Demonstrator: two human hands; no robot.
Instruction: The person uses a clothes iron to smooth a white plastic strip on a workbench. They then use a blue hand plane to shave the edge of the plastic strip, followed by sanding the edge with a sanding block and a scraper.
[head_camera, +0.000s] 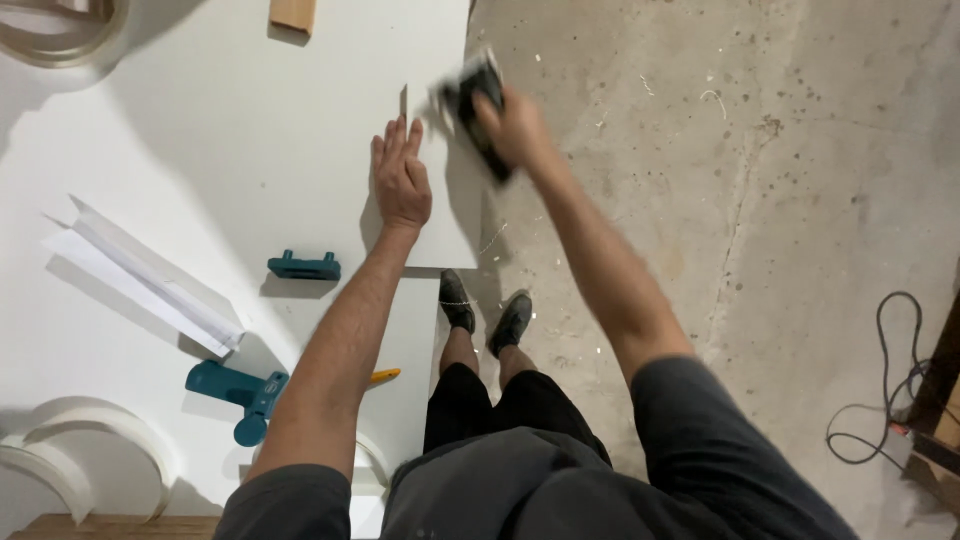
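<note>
I am pressing my left hand (401, 182) flat on the big white laminated panel (250, 150). My right hand (512, 125) is gripping a blurred dark hand tool (478, 105) at the panel's edge. A slip could nick my left fingertips, lying just beside it.

A workshop, seen from above. A white board (250, 130) serves as a work surface over a bare, stained concrete floor (760, 180) littered with shavings. A teal power tool (240, 392), rolls of edge banding (85, 450), a wood block (292, 14) and a loose cable (885, 385) lie about.
</note>
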